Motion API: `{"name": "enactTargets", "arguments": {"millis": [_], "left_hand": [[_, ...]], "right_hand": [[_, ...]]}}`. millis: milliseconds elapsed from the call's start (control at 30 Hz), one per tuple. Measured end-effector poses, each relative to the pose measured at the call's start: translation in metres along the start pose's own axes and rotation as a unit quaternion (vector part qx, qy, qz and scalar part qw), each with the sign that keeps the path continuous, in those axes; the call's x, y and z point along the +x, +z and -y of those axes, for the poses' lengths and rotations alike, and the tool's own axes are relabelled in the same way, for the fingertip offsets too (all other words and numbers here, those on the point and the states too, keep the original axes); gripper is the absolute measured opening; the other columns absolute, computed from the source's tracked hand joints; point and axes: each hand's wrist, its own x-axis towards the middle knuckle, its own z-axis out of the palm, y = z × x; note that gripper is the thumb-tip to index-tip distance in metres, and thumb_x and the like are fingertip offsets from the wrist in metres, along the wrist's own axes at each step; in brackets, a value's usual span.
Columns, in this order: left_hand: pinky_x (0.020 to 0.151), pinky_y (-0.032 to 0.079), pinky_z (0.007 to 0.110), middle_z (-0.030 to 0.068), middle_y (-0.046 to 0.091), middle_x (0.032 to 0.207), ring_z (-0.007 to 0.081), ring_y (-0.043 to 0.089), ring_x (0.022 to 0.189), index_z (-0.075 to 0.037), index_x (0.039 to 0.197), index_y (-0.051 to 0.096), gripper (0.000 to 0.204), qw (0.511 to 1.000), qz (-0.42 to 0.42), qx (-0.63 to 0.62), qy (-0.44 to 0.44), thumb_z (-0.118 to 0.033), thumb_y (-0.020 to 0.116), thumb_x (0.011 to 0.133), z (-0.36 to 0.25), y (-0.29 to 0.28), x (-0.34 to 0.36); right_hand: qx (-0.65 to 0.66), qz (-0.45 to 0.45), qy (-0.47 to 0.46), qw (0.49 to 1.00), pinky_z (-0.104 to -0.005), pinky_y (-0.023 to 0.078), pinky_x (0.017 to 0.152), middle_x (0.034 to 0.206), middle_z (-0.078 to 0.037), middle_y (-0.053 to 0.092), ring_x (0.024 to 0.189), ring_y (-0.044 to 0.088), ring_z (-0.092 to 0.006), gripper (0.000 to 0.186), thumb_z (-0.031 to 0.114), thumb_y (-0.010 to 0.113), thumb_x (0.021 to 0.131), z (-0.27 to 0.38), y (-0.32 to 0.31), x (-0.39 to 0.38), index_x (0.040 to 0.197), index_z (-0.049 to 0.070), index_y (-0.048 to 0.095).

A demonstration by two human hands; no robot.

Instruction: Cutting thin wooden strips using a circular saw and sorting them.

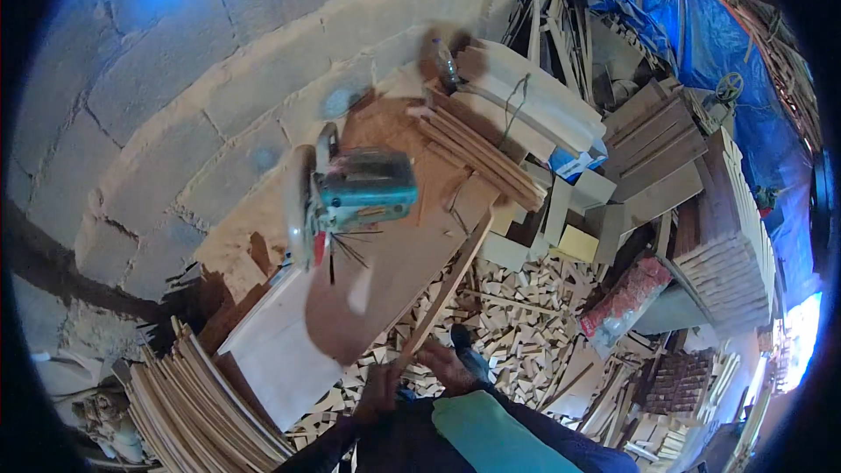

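A long, narrow wooden strip (451,287) slants up from my hands along the right edge of the saw table. My left hand (377,391) is closed around its near end, dark and partly in shadow. Beside it my right hand (445,366) grips the same end from the right, its fingers bent toward the wood. Beyond them a teal chop saw (368,184) with a round blade guard stands on the wooden table (385,293), apart from both hands. A stack of brown wooden boards (482,153) lies at the table's far right.
Many small wood offcuts (526,320) cover the floor. Curved strips (197,394) stand at the lower left. Open cardboard boxes (578,210), a red filled bag (626,298) and stacked slats (731,219) are at the right. A block wall (193,96) rises behind the saw.
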Motion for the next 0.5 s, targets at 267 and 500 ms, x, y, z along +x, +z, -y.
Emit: {"name": "enactTargets", "arguments": {"millis": [267, 500], "left_hand": [[0.077, 0.049, 0.042, 0.0193, 0.057, 0.106, 0.0318, 0.061, 0.095, 0.003, 0.129, 0.048, 0.037, 0.995, -0.084, -0.047, -0.014, -0.016, 0.058, 0.1, -0.091, 0.148, 0.213], [0.093, 0.053, 0.039, 0.0232, 0.055, 0.132, 0.032, 0.06, 0.119, -0.002, 0.139, 0.045, 0.051, 0.981, 0.081, -0.133, -0.117, -0.023, 0.065, 0.097, -0.061, 0.194, 0.196]], "right_hand": [[0.031, -0.18, 0.013, 0.983, -0.0289, 0.051, 0.066, 0.083, -0.006, 0.066, 0.075, 0.062, -0.0135, 0.028, 0.022, 0.053, 0.103, 0.112, -0.169, 0.07, 0.112, -0.002, 0.065], [-0.489, -0.269, -0.18, 0.81, -0.0444, 0.051, 0.07, 0.086, -0.019, 0.064, 0.079, 0.063, -0.0346, 0.02, 0.01, 0.06, 0.093, 0.103, -0.397, 0.17, 0.111, 0.0, 0.061]]}}
